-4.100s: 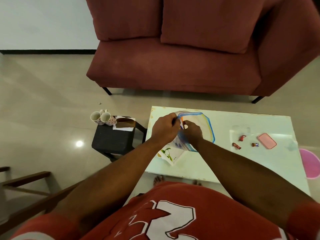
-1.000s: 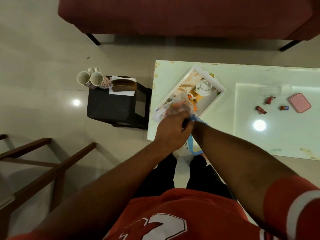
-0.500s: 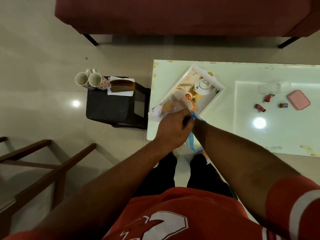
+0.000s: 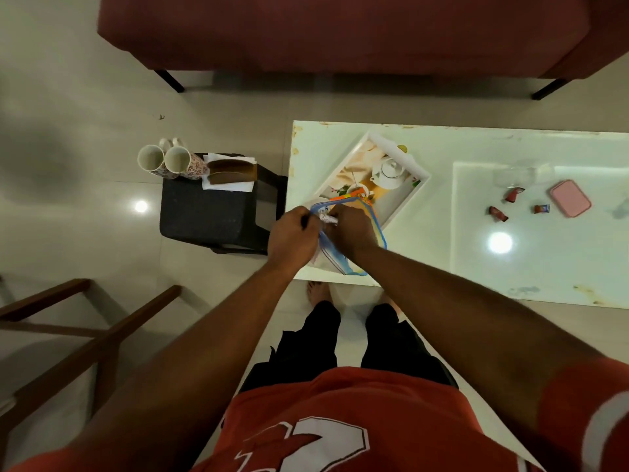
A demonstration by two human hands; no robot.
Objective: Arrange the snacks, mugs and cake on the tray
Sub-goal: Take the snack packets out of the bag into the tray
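A white tray (image 4: pixel 421 180) with a printed teapot picture lies slanted on the white table's left end. Over its near corner, my left hand (image 4: pixel 293 237) and my right hand (image 4: pixel 350 229) both grip a clear plastic bag (image 4: pixel 374 222) with blue and orange edging. A small wrapped snack (image 4: pixel 327 218) shows between my fingers. Two floral mugs (image 4: pixel 170 161) lie on their sides on a black stool (image 4: pixel 211 212), beside a brown cake slice (image 4: pixel 231 172) on white paper. Three small wrapped sweets (image 4: pixel 514 203) lie further right on the table.
The white table (image 4: pixel 476 267) carries a pink flat case (image 4: pixel 570 202) at the right. A dark red sofa (image 4: pixel 340 32) stands beyond it. A wooden chair frame (image 4: pixel 68 321) is at the lower left. My bare feet stand at the table's near edge.
The bag has come up and spread wider between my hands over the tray's near corner. My right hand has moved forward beside the left. The view has shifted slightly.
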